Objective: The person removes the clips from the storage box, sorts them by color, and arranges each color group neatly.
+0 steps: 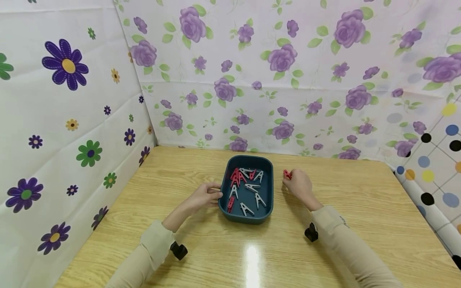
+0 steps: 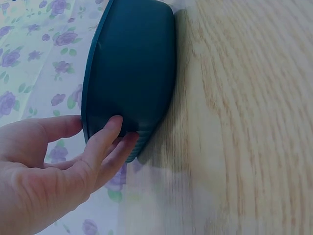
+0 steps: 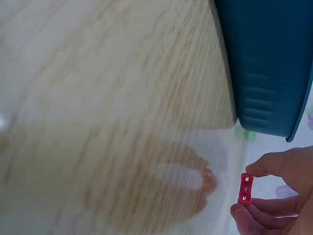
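Note:
My left hand (image 1: 203, 197) rests its fingertips against the outside of a dark teal plastic basket (image 1: 268, 188). In the left wrist view, that hand's fingers (image 2: 100, 147) are loosely bent and touch the rim and the outer wall. Red and grey clothespins lie scattered inside, among them a grey clothespin (image 1: 246, 209) and a red clothespin (image 1: 231, 204). To the right of the basket, my right hand (image 1: 300, 186) pinches another red clothespin (image 3: 245, 188) between thumb and fingers. The right wrist view shows this clothespin end-on, apart from the basket.
A wooden table (image 1: 345, 192) with a glossy surface carries the basket. Behind it hangs a floral sheet (image 1: 252, 100), and a flower-printed sheet (image 1: 90, 120) borders the left. A dotted cloth (image 1: 439, 160) lines the right edge.

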`<action>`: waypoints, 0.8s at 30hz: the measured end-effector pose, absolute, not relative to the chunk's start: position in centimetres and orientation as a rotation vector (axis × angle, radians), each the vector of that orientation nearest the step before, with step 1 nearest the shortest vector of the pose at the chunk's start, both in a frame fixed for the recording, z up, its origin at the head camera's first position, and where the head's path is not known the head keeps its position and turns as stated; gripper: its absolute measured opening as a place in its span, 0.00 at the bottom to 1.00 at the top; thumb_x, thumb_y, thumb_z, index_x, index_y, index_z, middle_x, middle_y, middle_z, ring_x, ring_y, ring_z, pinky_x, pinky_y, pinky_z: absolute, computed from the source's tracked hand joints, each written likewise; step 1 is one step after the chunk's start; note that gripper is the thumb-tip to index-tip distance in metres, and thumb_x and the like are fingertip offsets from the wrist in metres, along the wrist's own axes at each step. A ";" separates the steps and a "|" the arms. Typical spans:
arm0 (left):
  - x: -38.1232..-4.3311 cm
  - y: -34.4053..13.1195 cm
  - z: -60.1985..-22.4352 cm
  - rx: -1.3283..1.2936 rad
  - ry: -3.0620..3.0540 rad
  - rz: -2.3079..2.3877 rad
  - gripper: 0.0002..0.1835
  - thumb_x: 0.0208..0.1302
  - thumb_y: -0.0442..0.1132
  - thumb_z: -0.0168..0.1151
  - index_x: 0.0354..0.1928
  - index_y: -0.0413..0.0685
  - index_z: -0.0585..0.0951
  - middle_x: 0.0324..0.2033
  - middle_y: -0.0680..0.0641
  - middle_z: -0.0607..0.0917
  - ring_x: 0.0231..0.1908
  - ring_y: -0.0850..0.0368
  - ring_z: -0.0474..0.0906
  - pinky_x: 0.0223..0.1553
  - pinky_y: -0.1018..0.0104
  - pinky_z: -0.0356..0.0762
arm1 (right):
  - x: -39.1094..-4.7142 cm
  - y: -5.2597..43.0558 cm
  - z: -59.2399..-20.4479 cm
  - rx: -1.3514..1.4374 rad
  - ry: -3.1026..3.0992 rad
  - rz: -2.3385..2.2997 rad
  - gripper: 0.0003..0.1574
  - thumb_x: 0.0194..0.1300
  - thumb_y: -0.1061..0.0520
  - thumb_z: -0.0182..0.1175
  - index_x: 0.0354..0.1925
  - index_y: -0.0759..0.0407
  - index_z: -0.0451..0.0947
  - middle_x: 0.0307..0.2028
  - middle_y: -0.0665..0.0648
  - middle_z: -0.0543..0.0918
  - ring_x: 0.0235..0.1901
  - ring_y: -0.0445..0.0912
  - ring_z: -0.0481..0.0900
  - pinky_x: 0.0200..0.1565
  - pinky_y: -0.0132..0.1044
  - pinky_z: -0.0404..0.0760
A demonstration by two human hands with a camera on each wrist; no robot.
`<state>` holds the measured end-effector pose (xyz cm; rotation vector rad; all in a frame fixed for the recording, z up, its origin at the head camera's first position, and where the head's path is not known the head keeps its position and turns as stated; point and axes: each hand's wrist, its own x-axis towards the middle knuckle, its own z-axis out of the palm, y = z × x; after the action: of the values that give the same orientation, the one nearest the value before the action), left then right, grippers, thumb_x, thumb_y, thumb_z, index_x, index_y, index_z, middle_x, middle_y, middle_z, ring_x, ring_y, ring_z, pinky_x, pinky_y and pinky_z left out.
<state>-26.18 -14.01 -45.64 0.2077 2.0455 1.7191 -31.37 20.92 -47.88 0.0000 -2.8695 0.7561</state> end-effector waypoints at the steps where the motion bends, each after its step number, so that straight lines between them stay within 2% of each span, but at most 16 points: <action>1: -26.2 -14.0 -45.7 0.210 2.046 1.720 0.23 0.72 0.32 0.52 0.66 0.30 0.65 0.56 0.26 0.75 0.51 0.39 0.80 0.51 0.50 0.80 | -31.4 20.9 -47.9 -0.007 -2.871 0.759 0.21 0.59 0.59 0.59 0.14 0.55 0.63 0.11 0.48 0.61 0.13 0.41 0.58 0.14 0.30 0.54; 5: -26.2 -14.0 -45.9 0.206 2.052 1.719 0.24 0.72 0.32 0.52 0.66 0.30 0.65 0.56 0.27 0.75 0.50 0.40 0.81 0.51 0.50 0.80 | -31.3 21.0 -48.1 -0.026 -2.884 0.771 0.24 0.58 0.60 0.58 0.12 0.52 0.59 0.10 0.46 0.57 0.12 0.40 0.56 0.14 0.30 0.52; 12: -26.1 -14.0 -45.9 0.189 2.055 1.720 0.24 0.72 0.33 0.52 0.65 0.30 0.65 0.56 0.27 0.75 0.50 0.41 0.81 0.51 0.50 0.80 | -31.1 21.2 -48.1 -0.091 -2.923 0.793 0.24 0.57 0.60 0.58 0.11 0.50 0.59 0.11 0.46 0.56 0.13 0.40 0.55 0.14 0.30 0.52; 19: -26.0 -14.0 -45.9 0.198 2.068 1.716 0.23 0.72 0.33 0.52 0.65 0.30 0.66 0.56 0.28 0.76 0.50 0.42 0.82 0.53 0.47 0.78 | -31.3 21.2 -48.2 -0.155 -3.004 0.724 0.26 0.61 0.52 0.63 0.13 0.51 0.62 0.11 0.46 0.59 0.13 0.40 0.58 0.14 0.30 0.55; 24: -26.0 -14.1 -46.0 0.212 2.062 1.722 0.23 0.72 0.33 0.52 0.64 0.29 0.66 0.55 0.28 0.76 0.50 0.42 0.81 0.52 0.48 0.79 | -31.2 21.2 -48.0 -0.142 -3.018 0.685 0.29 0.63 0.49 0.63 0.11 0.50 0.61 0.10 0.45 0.59 0.13 0.40 0.59 0.14 0.30 0.54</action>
<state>-26.04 -14.12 -46.04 0.2121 2.0619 1.7217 -31.22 21.19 -48.01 -0.1423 -3.0183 0.6850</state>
